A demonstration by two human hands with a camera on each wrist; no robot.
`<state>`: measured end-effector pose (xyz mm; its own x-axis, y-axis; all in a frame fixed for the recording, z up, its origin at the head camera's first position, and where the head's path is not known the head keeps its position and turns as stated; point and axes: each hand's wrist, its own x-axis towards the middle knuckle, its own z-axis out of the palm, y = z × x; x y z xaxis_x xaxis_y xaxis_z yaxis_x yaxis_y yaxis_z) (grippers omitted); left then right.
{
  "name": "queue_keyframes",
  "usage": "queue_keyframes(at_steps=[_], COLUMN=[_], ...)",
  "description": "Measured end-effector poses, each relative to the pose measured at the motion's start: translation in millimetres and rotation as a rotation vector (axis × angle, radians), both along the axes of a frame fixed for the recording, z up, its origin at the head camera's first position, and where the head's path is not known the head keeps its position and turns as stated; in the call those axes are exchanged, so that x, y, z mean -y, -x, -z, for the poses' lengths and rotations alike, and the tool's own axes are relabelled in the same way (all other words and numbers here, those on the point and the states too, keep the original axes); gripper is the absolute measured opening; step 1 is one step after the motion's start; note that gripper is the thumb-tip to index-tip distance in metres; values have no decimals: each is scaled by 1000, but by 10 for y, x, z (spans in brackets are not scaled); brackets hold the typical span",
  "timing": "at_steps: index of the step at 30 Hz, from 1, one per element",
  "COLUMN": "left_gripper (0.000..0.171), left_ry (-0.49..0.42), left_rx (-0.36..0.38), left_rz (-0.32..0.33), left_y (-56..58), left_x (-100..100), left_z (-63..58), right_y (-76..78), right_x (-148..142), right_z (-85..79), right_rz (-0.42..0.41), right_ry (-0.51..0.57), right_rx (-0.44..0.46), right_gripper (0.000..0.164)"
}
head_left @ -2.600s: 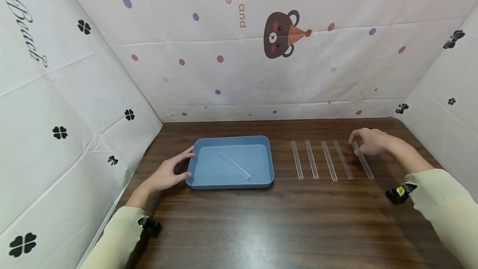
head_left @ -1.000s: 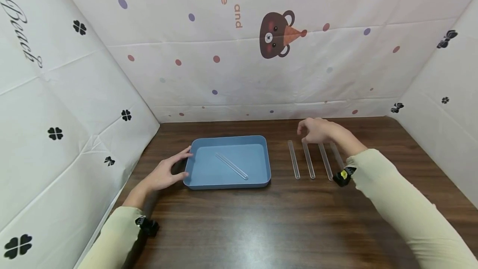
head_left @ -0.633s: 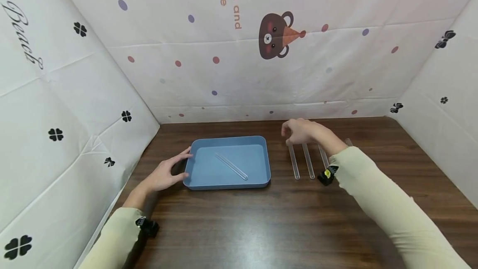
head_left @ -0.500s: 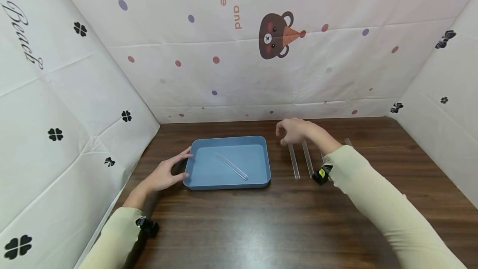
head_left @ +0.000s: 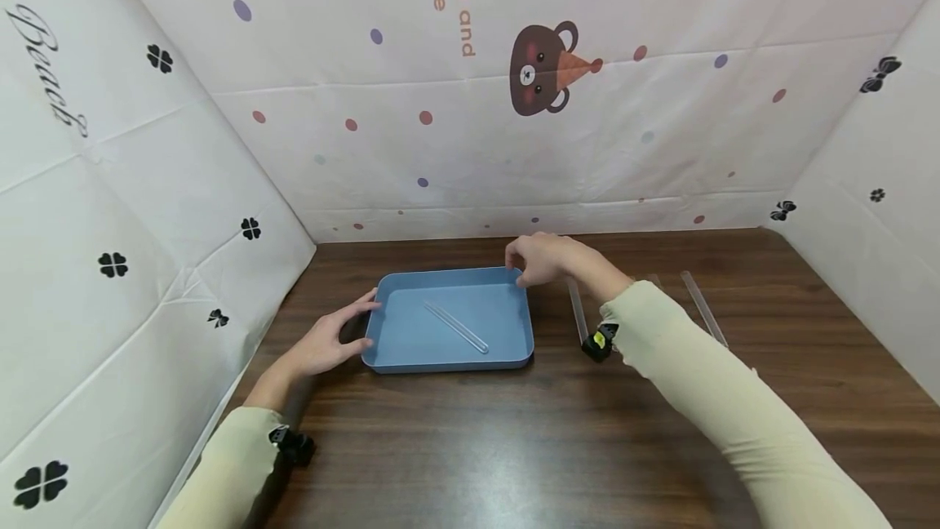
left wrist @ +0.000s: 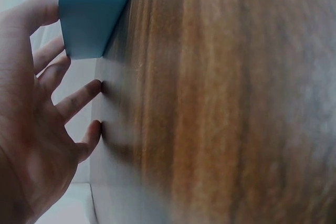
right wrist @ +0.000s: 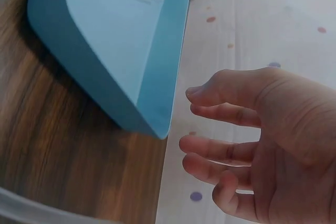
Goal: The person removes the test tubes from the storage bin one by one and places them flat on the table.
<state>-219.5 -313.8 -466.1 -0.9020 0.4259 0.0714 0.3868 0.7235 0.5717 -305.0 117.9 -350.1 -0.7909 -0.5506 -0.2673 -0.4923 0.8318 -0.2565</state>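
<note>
A shallow blue tray stands on the wooden table. Slantwise in it lies one clear test tube. My left hand is at the tray's left end, thumb and fingers spread and touching its side; in the left wrist view its two lower fingertips meet the table. My right hand hovers by the tray's back right corner. The right wrist view shows its fingers loosely bent, nothing between them. Right of the tray lie more test tubes, among them a left one and a far right one.
The right forearm and sleeve cover part of the test tube row. A white printed cloth rises behind the table and on both sides. Wooden tabletop stretches in front of the tray.
My right hand has left the rightmost test tube and moved left across the row to the tray's back right corner, empty. My left hand has stayed at the tray.
</note>
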Motion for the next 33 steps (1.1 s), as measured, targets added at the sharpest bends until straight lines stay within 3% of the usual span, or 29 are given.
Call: queue_keyframes(at_steps=[24, 33], left_gripper=[65, 65], left_ry=[6, 23], left_rx=[-31, -49], left_rz=[10, -1], left_y=[-20, -15], left_x=[-24, -31], left_z=[-7, -3], right_y=[-164, -238], right_x=[709, 846], right_z=[48, 199], right_rz=[-182, -221], right_ry=[-18, -1], right_rx=[37, 74], right_gripper=[42, 41])
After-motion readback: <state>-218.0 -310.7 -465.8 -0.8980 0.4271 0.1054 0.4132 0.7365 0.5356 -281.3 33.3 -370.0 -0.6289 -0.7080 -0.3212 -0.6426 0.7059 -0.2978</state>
